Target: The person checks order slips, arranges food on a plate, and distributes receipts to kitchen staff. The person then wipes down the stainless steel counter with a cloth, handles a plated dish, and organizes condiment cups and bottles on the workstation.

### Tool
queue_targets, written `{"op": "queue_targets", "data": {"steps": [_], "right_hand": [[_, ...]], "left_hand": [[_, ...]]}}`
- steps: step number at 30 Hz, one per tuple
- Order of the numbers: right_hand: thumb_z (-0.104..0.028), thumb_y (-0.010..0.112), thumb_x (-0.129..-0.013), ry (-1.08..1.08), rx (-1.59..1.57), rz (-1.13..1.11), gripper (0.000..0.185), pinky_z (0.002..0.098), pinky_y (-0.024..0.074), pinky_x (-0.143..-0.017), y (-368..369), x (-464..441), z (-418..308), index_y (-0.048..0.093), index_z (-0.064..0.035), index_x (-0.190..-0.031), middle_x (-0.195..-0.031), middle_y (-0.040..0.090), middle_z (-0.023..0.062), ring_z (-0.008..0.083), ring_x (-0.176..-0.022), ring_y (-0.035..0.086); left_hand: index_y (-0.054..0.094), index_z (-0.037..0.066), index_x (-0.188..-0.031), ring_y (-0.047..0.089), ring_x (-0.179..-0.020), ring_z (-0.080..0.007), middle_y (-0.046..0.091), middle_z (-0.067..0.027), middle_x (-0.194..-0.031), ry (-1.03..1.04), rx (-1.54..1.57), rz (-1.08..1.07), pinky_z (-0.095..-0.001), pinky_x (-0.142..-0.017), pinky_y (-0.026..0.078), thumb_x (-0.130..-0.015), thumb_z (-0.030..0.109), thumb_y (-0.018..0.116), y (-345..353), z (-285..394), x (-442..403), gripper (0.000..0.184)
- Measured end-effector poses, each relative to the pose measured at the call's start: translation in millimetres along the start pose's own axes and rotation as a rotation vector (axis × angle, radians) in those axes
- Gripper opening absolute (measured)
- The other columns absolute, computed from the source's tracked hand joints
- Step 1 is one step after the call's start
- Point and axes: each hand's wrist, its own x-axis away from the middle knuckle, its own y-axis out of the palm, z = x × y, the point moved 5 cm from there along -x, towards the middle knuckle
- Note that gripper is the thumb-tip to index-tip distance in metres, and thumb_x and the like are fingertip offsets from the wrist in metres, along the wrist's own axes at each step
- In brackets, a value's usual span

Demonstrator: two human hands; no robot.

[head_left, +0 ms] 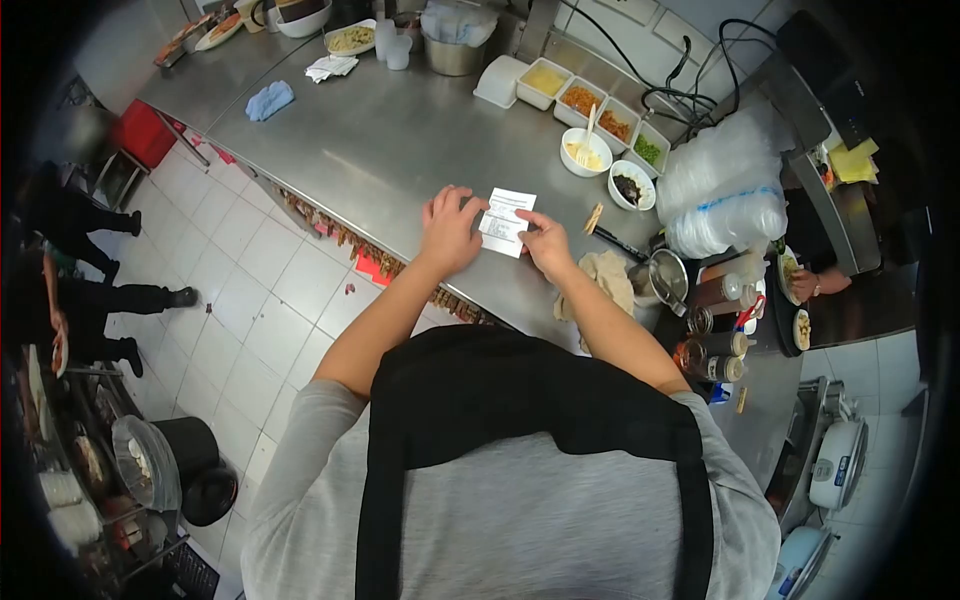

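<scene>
A white printed paper slip [507, 222] lies over the steel counter in front of me, its lines of text too small to read. At its left edge, my left hand [453, 230] has curved fingers, with the index finger and thumb on the paper. My right hand [547, 245] pinches the right edge between thumb and index finger. Just right of that hand are a wooden clothespin [594, 218] and a black pen-like object [615, 240]. A beige cloth [606, 284] lies beside my right forearm.
Along the counter's back [380, 150] stand tubs of toppings [582, 100], a white bowl with a spoon [586, 152] and a bowl of dark food [631, 186]. Plastic-wrapped containers [725, 190], a strainer [664, 276] and bottles [715, 345] crowd the right. Another person's hand [818, 284] reaches toward a plate.
</scene>
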Motion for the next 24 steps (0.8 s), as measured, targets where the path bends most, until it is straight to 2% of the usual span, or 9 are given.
{"op": "queue_targets", "data": {"steps": [7,10,14,15,17,19,20,22,24], "right_hand": [[0.002,0.059,-0.074,-0.086,0.12,0.026,0.037,0.0261,0.0484,-0.058,-0.5,1.9,-4.6,0.062,-0.0044,-0.111,-0.095,0.059,0.0097,0.014,-0.06,0.059],[0.001,0.059,-0.073,-0.04,0.12,0.01,0.037,0.0266,0.0482,-0.061,-0.8,-1.2,1.0,0.062,-0.0045,-0.109,-0.097,0.058,0.0098,0.0153,-0.061,0.059],[0.002,0.058,-0.073,-0.187,0.217,0.017,0.037,0.0264,0.0472,-0.06,-6.6,-10.9,10.9,0.062,-0.0044,-0.109,-0.094,0.057,0.0095,0.0157,-0.062,0.058],[0.003,0.058,-0.072,-0.205,0.251,0.018,0.039,0.0264,0.0469,-0.06,-5.4,-10.7,9.9,0.062,-0.0049,-0.11,-0.093,0.057,0.0096,0.0161,-0.062,0.057],[0.005,0.056,-0.071,-0.043,0.121,-0.013,0.042,0.0261,0.0466,-0.062,-1.3,-4.6,1.0,0.061,-0.0068,-0.111,-0.092,0.057,0.0094,0.0162,-0.066,0.058],[0.007,0.056,-0.07,0.026,0.209,-0.031,0.044,0.0273,0.047,-0.063,-2.4,2.1,-12.5,0.062,-0.0078,-0.111,-0.096,0.058,0.0108,0.0179,-0.067,0.058],[0.007,0.056,-0.071,-0.126,0.332,-0.046,0.043,0.0279,0.0477,-0.064,-3.9,5.6,-30.4,0.062,-0.008,-0.111,-0.097,0.058,0.0114,0.0193,-0.069,0.059],[0.007,0.057,-0.072,-0.422,0.574,-0.044,0.041,0.0293,0.049,-0.067,-5.8,18.5,-78.0,0.062,-0.0083,-0.11,-0.101,0.059,0.0127,0.0221,-0.073,0.061],[0.008,0.057,-0.073,-0.722,0.644,0.006,0.039,0.0308,0.0497,-0.07,-20.4,35.7,-150.9,0.062,-0.009,-0.108,-0.105,0.058,0.0138,0.0252,-0.08,0.061]], "left_hand": [[0.059,0.026,-0.102,0.035,-0.123,-0.0292,0.045,-0.0088,-0.124,-0.085,-0.032,-0.153,-0.0498,-0.097,0.027,-0.065,0.011,0.062,15.8,-3.3,-1.4,0.039],[0.06,0.028,-0.101,0.035,-0.123,-0.0283,0.045,-0.0085,-0.124,-0.098,-0.04,-0.192,-0.0513,-0.097,0.026,-0.065,0.012,0.063,18.1,-2.2,-3.7,0.039],[0.061,0.027,-0.1,0.034,-0.124,-0.0278,0.044,-0.0077,-0.124,-0.135,-0.06,-0.274,-0.0559,-0.098,0.024,-0.063,0.016,0.065,14.9,-2.5,-8.5,0.039],[0.061,0.024,-0.103,0.033,-0.124,-0.0289,0.045,-0.0084,-0.123,-0.122,-0.142,-0.36,-0.0585,-0.1,0.022,-0.065,0.025,0.068,6.1,-0.6,-13.1,0.039],[0.059,0.02,-0.109,0.033,-0.124,-0.0294,0.046,-0.0093,-0.122,-0.14,-0.455,-0.34,-0.0595,-0.101,0.021,-0.067,0.04,0.069,-25.7,0.4,-23.1,0.048],[0.056,0.017,-0.114,0.033,-0.125,-0.0294,0.046,-0.0106,-0.123,-0.233,-0.5,-0.346,-0.0587,-0.101,0.022,-0.066,0.048,0.068,-37.3,-27.5,-22.1,0.058],[0.055,0.016,-0.117,0.032,-0.125,-0.0294,0.046,-0.0113,-0.123,-0.267,-0.517,-0.341,-0.0583,-0.101,0.022,-0.066,0.052,0.068,-41.4,-42.9,-24.7,0.064],[0.051,0.017,-0.121,0.032,-0.126,-0.03,0.044,-0.0121,-0.126,-0.379,-0.292,-0.286,-0.0568,-0.101,0.024,-0.068,0.052,0.067,-45.9,-75.2,-15.6,0.066],[0.05,0.017,-0.122,0.031,-0.127,-0.0306,0.041,-0.012,-0.13,-0.282,-0.196,-0.072,-0.0572,-0.101,0.024,-0.07,0.048,0.067,-37.7,-94.4,-1.4,0.063]]}}
